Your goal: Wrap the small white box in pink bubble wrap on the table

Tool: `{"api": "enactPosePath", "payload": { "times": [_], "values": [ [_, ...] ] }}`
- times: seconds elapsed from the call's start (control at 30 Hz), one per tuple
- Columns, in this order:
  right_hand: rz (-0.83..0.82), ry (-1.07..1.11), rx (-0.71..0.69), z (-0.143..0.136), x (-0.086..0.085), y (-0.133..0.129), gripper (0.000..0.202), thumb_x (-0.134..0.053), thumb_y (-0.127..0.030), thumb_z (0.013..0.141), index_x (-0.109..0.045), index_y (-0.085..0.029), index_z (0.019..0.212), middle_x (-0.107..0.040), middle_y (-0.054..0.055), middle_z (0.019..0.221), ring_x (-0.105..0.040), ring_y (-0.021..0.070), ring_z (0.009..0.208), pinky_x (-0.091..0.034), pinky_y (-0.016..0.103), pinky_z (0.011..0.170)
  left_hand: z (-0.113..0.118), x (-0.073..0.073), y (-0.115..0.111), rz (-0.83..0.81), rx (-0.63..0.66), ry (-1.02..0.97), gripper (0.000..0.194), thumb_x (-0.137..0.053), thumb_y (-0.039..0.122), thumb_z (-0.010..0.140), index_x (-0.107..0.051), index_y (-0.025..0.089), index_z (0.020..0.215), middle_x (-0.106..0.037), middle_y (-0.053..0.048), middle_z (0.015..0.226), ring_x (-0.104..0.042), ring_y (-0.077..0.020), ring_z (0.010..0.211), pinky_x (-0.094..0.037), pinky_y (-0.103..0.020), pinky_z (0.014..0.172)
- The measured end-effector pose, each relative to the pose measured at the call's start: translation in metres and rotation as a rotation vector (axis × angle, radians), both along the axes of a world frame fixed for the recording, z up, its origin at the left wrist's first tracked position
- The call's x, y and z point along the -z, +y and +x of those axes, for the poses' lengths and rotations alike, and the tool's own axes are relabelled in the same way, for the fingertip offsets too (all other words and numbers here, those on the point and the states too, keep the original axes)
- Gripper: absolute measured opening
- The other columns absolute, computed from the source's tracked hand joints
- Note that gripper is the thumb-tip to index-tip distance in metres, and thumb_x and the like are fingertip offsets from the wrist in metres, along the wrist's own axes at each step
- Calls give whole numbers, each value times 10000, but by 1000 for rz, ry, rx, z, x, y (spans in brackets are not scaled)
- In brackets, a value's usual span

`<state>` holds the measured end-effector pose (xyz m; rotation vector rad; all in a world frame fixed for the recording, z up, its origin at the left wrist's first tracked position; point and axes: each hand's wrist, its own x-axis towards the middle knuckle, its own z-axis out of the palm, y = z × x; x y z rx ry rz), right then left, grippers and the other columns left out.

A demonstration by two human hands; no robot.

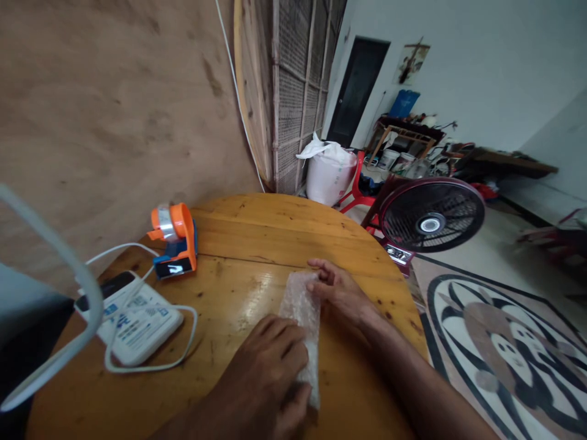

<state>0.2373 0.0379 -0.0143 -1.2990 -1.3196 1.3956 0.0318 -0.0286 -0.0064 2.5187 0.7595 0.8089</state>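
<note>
A narrow strip of bubble wrap [300, 299] lies lengthwise on the round wooden table [247, 232]. My left hand [275, 357] is laid over the near part of the strip, its fingers curled against it and its thumb by the near end. At the strip's far right corner, my right hand [339, 290] has its thumb on the edge and its fingers bent around it. Whether anything is inside the bubble wrap, I cannot tell.
On the left of the table stand an orange tape dispenser [177, 229] and a white box-shaped device [132, 324] with a looping white cable [195, 330]. A fan [431, 214] and a red chair [358, 183] are beyond the table's right edge. A wooden wall [114, 110] borders the left.
</note>
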Motion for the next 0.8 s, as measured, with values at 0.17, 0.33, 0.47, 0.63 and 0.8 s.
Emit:
{"api": "enactPosePath", "payload": {
  "times": [0.17, 0.33, 0.47, 0.63, 0.8],
  "values": [
    [49, -89, -3, -2, 6, 1, 577, -680, -279, 708, -448, -199, 1230, -545, -23, 803, -511, 108, 643, -403, 239, 573, -1, -6, -2, -14, -15, 26, 97, -527, 119, 712, -539, 187, 780, -616, -54, 887, -547, -228, 907, -464, -417, 869],
    [123, -132, 16, -8, 15, 5, 552, -627, -245, 723, -438, -186, 1239, -538, -25, 785, -497, 115, 650, -395, 248, 594, -1, -11, -3, -38, -20, 65, 78, -529, 121, 738, -539, 181, 787, -621, -58, 912, -552, -238, 925, -464, -437, 868],
    [135, -140, 53, -11, 19, 7, 528, -614, -243, 719, -455, -183, 1218, -531, -26, 776, -494, 118, 643, -393, 249, 591, -3, -12, -3, -39, -16, 88, 50, -535, 140, 773, -546, 181, 799, -628, -62, 966, -546, -248, 968, -452, -453, 889],
    [171, -172, 73, -11, 22, 9, 508, -602, -228, 725, -475, -168, 1213, -569, -6, 820, -520, 124, 679, -415, 256, 623, -2, -12, -5, 7, -27, 98, 46, -526, 146, 807, -548, 175, 780, -634, -66, 1051, -539, -248, 977, -458, -450, 863],
    [190, -164, 80, -10, 26, 11, 508, -599, -217, 715, -485, -158, 1206, -558, -13, 809, -504, 112, 657, -407, 247, 608, 2, -13, -12, 77, -61, 141, 103, -491, 134, 835, -567, 173, 777, -655, -70, 1000, -538, -244, 936, -480, -428, 807]
  ]
}}
